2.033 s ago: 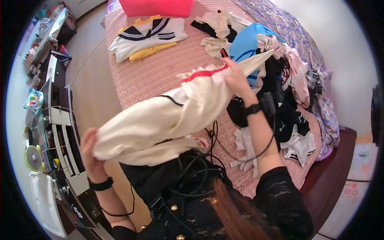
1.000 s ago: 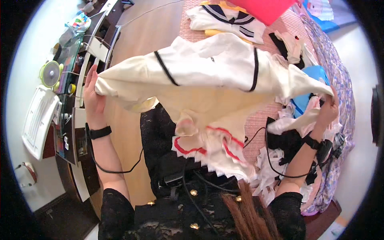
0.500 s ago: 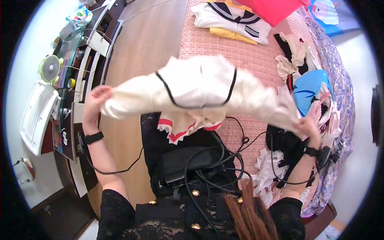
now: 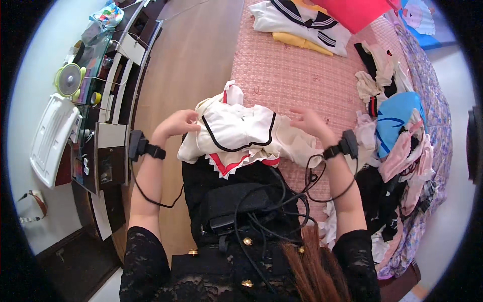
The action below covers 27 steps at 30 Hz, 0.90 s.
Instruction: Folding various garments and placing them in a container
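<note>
A cream blouse (image 4: 239,128) lies across my lap and the bed's near edge, its white collar trimmed in black. Red and white ruffled trim (image 4: 232,163) shows below the collar, and a bit more sticks up at the far side. My left hand (image 4: 180,124) is at the blouse's left shoulder, fingers loosely bent and apart; whether they touch the cloth is hard to tell. Over the right sleeve (image 4: 297,142), which trails onto the bed, my right hand (image 4: 310,123) hovers with its fingers spread and nothing in them.
On the pink quilted bed (image 4: 287,75) lies a folded white sailor top (image 4: 302,25) with yellow cloth. Rumpled clothes and a blue item (image 4: 400,121) are heaped at the right. Black cables (image 4: 266,211) loop over my lap to both wrists. A cluttered cabinet (image 4: 113,136) stands left.
The blouse was stretched in the air between both hands by its sleeve ends. Now it has come down onto my lap and the bed, the sleeves let go, and both hands have moved inward.
</note>
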{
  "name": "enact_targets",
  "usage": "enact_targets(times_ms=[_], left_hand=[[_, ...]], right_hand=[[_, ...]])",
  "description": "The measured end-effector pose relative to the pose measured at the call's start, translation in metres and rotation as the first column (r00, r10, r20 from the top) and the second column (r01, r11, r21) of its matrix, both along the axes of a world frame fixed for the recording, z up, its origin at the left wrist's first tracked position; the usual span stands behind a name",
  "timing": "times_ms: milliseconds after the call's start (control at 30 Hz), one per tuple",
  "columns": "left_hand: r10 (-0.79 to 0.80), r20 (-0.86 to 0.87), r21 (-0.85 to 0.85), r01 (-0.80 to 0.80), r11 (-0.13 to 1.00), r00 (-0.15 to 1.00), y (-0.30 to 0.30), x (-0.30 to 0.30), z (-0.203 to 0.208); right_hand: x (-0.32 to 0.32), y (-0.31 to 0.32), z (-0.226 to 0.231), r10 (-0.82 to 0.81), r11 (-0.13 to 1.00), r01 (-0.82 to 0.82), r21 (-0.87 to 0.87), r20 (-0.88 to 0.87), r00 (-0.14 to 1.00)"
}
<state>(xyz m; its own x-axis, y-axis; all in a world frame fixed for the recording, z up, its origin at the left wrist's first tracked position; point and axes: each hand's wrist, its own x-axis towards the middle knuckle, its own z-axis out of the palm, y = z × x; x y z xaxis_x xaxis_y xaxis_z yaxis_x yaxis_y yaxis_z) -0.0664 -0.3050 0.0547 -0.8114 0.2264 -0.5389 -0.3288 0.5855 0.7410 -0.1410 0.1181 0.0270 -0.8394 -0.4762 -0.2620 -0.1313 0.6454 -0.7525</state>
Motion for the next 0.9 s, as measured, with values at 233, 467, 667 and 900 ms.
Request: enact_targets(times_ms=[233,467,667,900], left_hand=[[0.099,0.015,-0.004,-0.099,0.995,0.995,0.003,0.012,-0.004],[0.199,-0.301,0.306,-0.103,0.946,0.933,-0.011,-0.021,0.091],[-0.082,-0.868,-0.239,-0.267,0.934,0.489,-0.015,-0.086,0.229],[-0.527,-0.770,-0.625,-0.258,0.737,0.359,-0.010,-0.171,0.288]], right_hand=[[-0.012,-0.014,-0.016,0.197,0.951,-0.233,0.202,0.186,0.963],[-0.047,0.008,0.100,-0.071,0.994,0.038,-0.101,-0.348,0.935],[-0.064,0.031,0.252,-0.380,0.895,0.191,-0.403,-0.465,0.800],[-0.110,0.079,0.299,-0.314,0.949,0.238,-0.205,-0.614,0.724]])
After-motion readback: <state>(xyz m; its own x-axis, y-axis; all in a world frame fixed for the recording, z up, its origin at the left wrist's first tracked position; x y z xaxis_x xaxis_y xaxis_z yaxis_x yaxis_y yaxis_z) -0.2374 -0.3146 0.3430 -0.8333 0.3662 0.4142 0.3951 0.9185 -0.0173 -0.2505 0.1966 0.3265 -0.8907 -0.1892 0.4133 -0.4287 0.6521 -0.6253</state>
